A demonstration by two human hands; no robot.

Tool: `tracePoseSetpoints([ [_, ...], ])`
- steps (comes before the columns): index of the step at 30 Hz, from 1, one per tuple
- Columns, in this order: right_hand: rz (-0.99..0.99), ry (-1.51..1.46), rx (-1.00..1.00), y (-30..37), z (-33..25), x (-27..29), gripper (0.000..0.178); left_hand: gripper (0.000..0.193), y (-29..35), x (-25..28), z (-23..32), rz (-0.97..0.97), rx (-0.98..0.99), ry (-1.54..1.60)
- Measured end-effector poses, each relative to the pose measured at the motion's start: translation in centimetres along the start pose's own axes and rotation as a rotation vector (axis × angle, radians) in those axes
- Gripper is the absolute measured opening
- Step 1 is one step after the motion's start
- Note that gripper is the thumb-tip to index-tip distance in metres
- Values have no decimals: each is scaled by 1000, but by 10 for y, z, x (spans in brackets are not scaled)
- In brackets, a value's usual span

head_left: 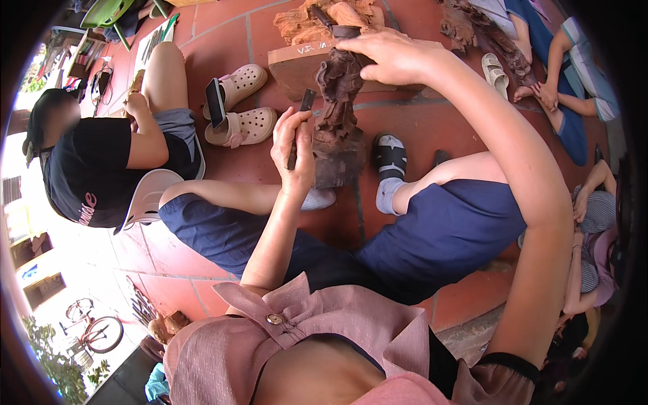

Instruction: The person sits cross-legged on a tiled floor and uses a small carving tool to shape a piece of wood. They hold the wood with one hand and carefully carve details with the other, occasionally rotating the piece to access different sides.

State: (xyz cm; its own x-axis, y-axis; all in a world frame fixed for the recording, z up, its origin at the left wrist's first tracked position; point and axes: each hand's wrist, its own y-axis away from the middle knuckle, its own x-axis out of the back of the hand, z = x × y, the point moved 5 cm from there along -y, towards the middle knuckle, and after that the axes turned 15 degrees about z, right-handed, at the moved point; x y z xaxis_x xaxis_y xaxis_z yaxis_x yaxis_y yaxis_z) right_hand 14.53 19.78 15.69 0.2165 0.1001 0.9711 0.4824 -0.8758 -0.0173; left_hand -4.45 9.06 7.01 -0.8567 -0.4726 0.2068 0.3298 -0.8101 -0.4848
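Wood carving [339, 91] is straight ahead, upright on the tiled floor [432, 125] by the feet [387, 192], long axis vertical. Left hand [294, 145] is closer to the body, curled round a flat dark tool [308, 100], just left of the carving's lower half; can't tell if the tool touches. Right hand [398, 57] arcs over from the right to the top end: fingers stretched out, gripping nothing I can see. Its fingertips sit nearest the wood, contact unclear. Farther left, pale clogs [241, 127] with a phone [216, 102] propped against them. Behind the carving, a wood block [287, 71], then rough orange wood [297, 25].
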Motion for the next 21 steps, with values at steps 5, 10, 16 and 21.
tracePoseSetpoints([
  [5,-220,-81,-45,11,16,-29,67,17,-18,-13,7,-7,-88,13],
  [10,-233,-59,-55,11,20,-34,67,12,-33,-34,14,-23,-259,48],
  [16,-247,-37,-23,10,10,-32,69,10,-20,-22,8,-3,-230,-26],
  [21,-240,-35,4,11,12,-37,71,9,-29,-32,16,-11,-273,33],
])
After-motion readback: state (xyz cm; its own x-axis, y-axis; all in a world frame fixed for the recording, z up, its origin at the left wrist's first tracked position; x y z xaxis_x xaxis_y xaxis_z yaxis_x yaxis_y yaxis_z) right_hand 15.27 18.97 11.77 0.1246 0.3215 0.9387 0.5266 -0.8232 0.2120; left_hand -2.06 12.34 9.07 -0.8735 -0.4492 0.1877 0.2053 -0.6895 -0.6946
